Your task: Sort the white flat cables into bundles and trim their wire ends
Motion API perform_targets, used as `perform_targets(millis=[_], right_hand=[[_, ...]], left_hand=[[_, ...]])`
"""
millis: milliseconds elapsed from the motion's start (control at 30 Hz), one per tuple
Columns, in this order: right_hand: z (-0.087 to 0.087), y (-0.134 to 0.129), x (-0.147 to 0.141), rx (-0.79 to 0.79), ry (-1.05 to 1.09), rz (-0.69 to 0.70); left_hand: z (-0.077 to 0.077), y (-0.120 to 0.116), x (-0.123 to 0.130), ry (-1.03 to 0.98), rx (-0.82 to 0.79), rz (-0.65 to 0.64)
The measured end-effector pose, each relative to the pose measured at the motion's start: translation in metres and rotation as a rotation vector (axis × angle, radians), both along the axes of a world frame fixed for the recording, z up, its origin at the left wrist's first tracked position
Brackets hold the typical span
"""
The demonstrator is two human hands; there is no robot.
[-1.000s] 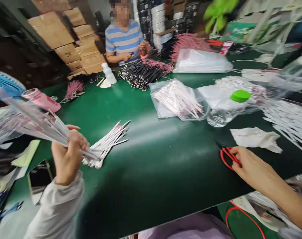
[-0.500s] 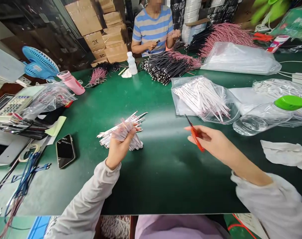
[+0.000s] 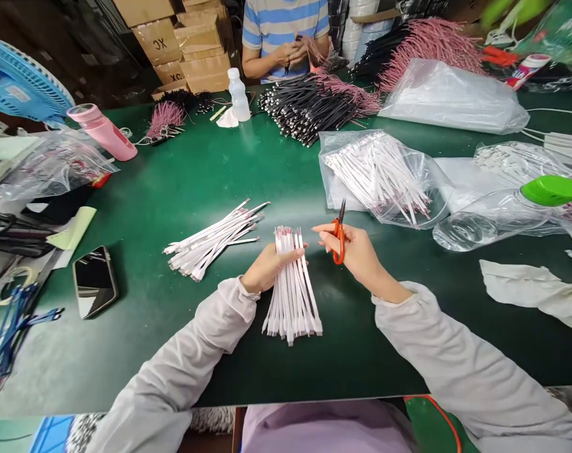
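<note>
My left hand (image 3: 270, 264) is closed round a bundle of white strips (image 3: 292, 302) with pinkish wire tips at the far end, fanned toward me over the green table (image 3: 182, 352). Just right of the bundle, my right hand (image 3: 354, 248) holds orange-handled scissors (image 3: 338, 239), their dark blades pointing away from me. A loose pile of similar white strips (image 3: 214, 239) lies to the left of my left hand. More white strips (image 3: 375, 170) rest in a clear plastic bag at the right.
Left are a phone (image 3: 95, 281), a pink bottle (image 3: 104, 133) and a blue fan (image 3: 24, 82). A green-capped bottle (image 3: 498, 214) lies right. Across the table, a person in a striped shirt (image 3: 286, 25) works behind black wires (image 3: 309, 107).
My left hand has lifted a bundle off the pile and moved right with it. My right hand has moved left, and the scissors now point upright, away from me. The view has shifted slightly.
</note>
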State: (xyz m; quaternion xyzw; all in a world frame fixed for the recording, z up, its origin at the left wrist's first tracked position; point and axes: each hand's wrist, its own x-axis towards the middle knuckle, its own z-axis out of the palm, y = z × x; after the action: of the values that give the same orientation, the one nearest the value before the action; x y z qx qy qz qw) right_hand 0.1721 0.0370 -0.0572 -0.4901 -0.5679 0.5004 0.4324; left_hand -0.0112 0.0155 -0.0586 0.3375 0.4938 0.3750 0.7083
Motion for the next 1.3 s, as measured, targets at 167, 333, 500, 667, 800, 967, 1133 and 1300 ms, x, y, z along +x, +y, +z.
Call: perform_targets(millis=[167,333,500,667,800,967,1133,1300], right_hand=[[-0.011,-0.003,0.003,0.118,-0.108,0.051],[-0.015,-0.003,0.002,0.305,-0.209,0.105],[-0.014,-0.005,0.003,0.415,-0.288,0.045],[-0.011,-0.006,-0.002,0.318,-0.2,0.004],[-0.009,-0.007,-0.004,0.276,-0.188,0.012],[-0.006,-0.01,-0.005,0.208,-0.151,-0.038],[-0.013,-0.004,-0.004,0.051,-0.134,-0.012],[-0.012,0.001,0.007,0.193,-0.414,-0.1]], left_hand=[[-0.007,-0.008,0.01,0.15,0.053,-0.006],[-0.008,-0.01,0.01,0.166,0.133,-0.078],[-0.009,-0.01,0.011,0.196,0.138,-0.046],[-0.008,-0.011,0.011,0.246,0.169,-0.068],[-0.008,-0.011,0.011,0.249,0.183,-0.078],[-0.007,-0.011,0.012,0.259,0.166,-0.088],[-0.008,-0.01,0.009,0.235,0.148,-0.055],[-0.007,-0.008,0.006,0.114,0.08,-0.057]])
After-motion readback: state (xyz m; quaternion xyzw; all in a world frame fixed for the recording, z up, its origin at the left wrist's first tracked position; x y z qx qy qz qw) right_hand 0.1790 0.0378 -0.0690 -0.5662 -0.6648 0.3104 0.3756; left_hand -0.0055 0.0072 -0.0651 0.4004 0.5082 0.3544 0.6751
